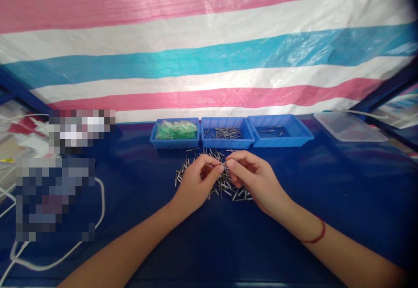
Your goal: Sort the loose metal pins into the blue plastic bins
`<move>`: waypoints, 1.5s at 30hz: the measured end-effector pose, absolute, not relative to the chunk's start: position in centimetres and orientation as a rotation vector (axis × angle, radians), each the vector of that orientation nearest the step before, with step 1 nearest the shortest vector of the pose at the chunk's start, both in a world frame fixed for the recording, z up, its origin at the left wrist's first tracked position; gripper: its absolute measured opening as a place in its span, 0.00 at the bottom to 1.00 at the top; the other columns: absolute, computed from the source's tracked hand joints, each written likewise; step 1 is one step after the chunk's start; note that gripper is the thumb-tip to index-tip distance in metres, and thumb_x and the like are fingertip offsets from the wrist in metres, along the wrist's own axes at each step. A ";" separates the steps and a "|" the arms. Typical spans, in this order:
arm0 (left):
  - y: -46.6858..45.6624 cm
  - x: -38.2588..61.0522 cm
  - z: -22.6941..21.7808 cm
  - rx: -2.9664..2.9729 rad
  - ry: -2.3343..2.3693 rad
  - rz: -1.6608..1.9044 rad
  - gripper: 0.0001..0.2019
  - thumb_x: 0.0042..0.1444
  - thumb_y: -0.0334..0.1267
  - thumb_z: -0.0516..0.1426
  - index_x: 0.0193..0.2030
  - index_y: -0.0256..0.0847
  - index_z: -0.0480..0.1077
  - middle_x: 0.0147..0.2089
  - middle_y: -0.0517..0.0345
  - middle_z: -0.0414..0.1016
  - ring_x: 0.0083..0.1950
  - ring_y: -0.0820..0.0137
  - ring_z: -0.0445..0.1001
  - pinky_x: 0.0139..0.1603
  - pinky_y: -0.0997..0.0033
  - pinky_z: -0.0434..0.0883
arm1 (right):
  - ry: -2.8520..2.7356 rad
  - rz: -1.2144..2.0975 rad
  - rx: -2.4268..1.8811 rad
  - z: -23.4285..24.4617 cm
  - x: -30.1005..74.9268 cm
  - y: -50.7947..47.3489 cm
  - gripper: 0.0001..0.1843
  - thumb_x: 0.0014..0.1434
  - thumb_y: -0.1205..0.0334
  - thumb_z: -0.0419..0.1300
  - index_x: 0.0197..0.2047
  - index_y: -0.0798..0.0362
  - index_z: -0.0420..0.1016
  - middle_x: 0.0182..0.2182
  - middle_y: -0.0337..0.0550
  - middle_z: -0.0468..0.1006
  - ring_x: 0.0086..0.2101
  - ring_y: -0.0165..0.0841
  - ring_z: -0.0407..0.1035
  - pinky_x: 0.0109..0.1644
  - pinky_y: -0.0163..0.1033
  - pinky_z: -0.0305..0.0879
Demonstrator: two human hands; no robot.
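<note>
My left hand (pixel 198 180) and my right hand (pixel 259 178) meet fingertip to fingertip above a loose pile of metal blind rivets (pixel 223 187). Both pinch at a small silvery piece (pixel 224 164) between them, which looks like one of the rivets; the fingers cover most of it. Thumbs and forefingers are pressed together on each side. The pile spreads out on the dark blue table under both hands, and part of it is hidden by them.
Behind the pile, three blue trays stand in a row: the left tray (pixel 174 143) holds green-and-white packets, the middle tray (pixel 228 143) many rivets, the right tray (pixel 284 142) a few. A clear plastic lid (pixel 351 127) lies right. A white cable (pixel 103 201) loops left, beside blurred-out areas.
</note>
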State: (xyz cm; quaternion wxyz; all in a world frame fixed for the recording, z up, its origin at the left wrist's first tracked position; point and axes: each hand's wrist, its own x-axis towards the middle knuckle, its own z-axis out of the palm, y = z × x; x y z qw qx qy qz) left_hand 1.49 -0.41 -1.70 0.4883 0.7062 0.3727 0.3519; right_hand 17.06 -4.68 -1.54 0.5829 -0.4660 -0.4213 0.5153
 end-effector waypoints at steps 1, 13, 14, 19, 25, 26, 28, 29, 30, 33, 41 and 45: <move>-0.6 1.4 -1.6 1.741 0.914 0.865 0.07 0.59 0.41 0.56 0.37 0.39 0.66 0.31 0.62 0.69 0.31 0.75 0.67 0.33 0.75 0.64 | -0.986 1.210 -1.079 -1.6 17.0 -4.7 0.10 0.55 0.55 0.64 0.36 0.52 0.73 0.18 0.32 0.67 0.19 0.24 0.59 0.23 0.32 0.56; -0.7 1.1 -0.9 1.963 0.920 0.859 0.07 0.60 0.38 0.55 0.40 0.39 0.71 0.34 0.59 0.71 0.33 0.74 0.68 0.34 0.74 0.64 | -1.101 1.054 -1.142 -0.9 17.2 -4.7 0.09 0.50 0.56 0.67 0.33 0.52 0.79 0.26 0.38 0.74 0.22 0.25 0.61 0.25 0.34 0.60; -0.7 1.1 -0.9 1.958 0.931 0.870 0.06 0.60 0.38 0.56 0.39 0.38 0.71 0.35 0.59 0.71 0.33 0.74 0.67 0.33 0.75 0.64 | -1.121 1.040 -1.144 -0.8 17.2 -4.7 0.09 0.50 0.57 0.66 0.33 0.53 0.79 0.27 0.38 0.75 0.22 0.25 0.62 0.25 0.34 0.61; -0.5 1.0 -0.8 1.929 0.948 0.932 0.05 0.58 0.37 0.57 0.37 0.38 0.69 0.38 0.57 0.71 0.32 0.75 0.67 0.32 0.75 0.64 | -1.220 0.985 -1.194 -1.2 17.4 -4.6 0.10 0.54 0.55 0.63 0.36 0.52 0.78 0.30 0.42 0.77 0.27 0.30 0.68 0.29 0.36 0.66; -0.3 0.6 -0.4 1.970 0.962 0.945 0.06 0.58 0.39 0.56 0.38 0.39 0.68 0.38 0.57 0.70 0.32 0.75 0.67 0.33 0.75 0.65 | -1.483 0.852 -1.294 -1.5 17.7 -4.6 0.11 0.58 0.54 0.59 0.34 0.53 0.77 0.30 0.43 0.76 0.31 0.33 0.68 0.35 0.38 0.65; -0.2 0.6 -0.3 1.983 0.977 0.931 0.07 0.58 0.39 0.56 0.40 0.39 0.68 0.38 0.58 0.70 0.31 0.75 0.66 0.33 0.75 0.65 | -1.498 0.856 -1.301 -1.4 17.8 -4.6 0.12 0.59 0.54 0.58 0.32 0.53 0.77 0.28 0.43 0.75 0.30 0.32 0.67 0.33 0.38 0.64; 0.0 0.3 0.0 2.015 1.026 0.900 0.10 0.58 0.40 0.56 0.45 0.39 0.67 0.37 0.59 0.69 0.29 0.76 0.64 0.32 0.75 0.65 | -1.444 0.887 -1.313 -1.1 17.9 -4.4 0.14 0.59 0.53 0.57 0.30 0.54 0.76 0.23 0.39 0.71 0.25 0.29 0.63 0.29 0.36 0.60; 0.1 0.1 0.1 2.039 1.052 0.883 0.13 0.59 0.41 0.56 0.48 0.40 0.65 0.37 0.60 0.68 0.28 0.77 0.63 0.32 0.75 0.65 | -1.375 0.902 -1.319 -1.0 18.1 -4.3 0.15 0.60 0.52 0.57 0.31 0.54 0.77 0.21 0.38 0.68 0.23 0.28 0.61 0.27 0.35 0.58; 0.4 -0.1 0.2 2.074 1.075 0.862 0.14 0.59 0.42 0.55 0.50 0.40 0.64 0.37 0.61 0.68 0.27 0.77 0.62 0.32 0.75 0.64 | -1.281 0.912 -1.320 -0.9 18.4 -4.1 0.15 0.60 0.51 0.57 0.32 0.54 0.77 0.20 0.36 0.66 0.22 0.27 0.59 0.25 0.34 0.56; 1.2 -1.0 0.9 2.256 1.091 0.749 0.12 0.61 0.41 0.52 0.49 0.41 0.66 0.36 0.60 0.69 0.29 0.75 0.63 0.34 0.74 0.64 | -0.944 0.887 -1.240 -0.9 19.8 -3.1 0.15 0.57 0.50 0.60 0.34 0.54 0.77 0.21 0.35 0.64 0.20 0.24 0.56 0.22 0.33 0.52; 2.1 -2.4 1.8 2.670 0.953 0.391 0.07 0.60 0.34 0.50 0.37 0.39 0.69 0.36 0.58 0.70 0.33 0.72 0.69 0.36 0.74 0.64 | -0.522 0.819 -1.148 -1.1 23.7 -1.0 0.21 0.52 0.42 0.61 0.29 0.54 0.73 0.19 0.32 0.57 0.17 0.22 0.49 0.16 0.31 0.47; 2.2 -2.2 0.9 2.709 1.063 0.314 0.07 0.60 0.37 0.52 0.39 0.40 0.71 0.38 0.56 0.72 0.34 0.70 0.71 0.35 0.73 0.65 | -0.594 0.908 -1.168 -1.6 22.4 -1.4 0.19 0.53 0.45 0.62 0.26 0.54 0.72 0.18 0.32 0.57 0.17 0.22 0.50 0.18 0.32 0.47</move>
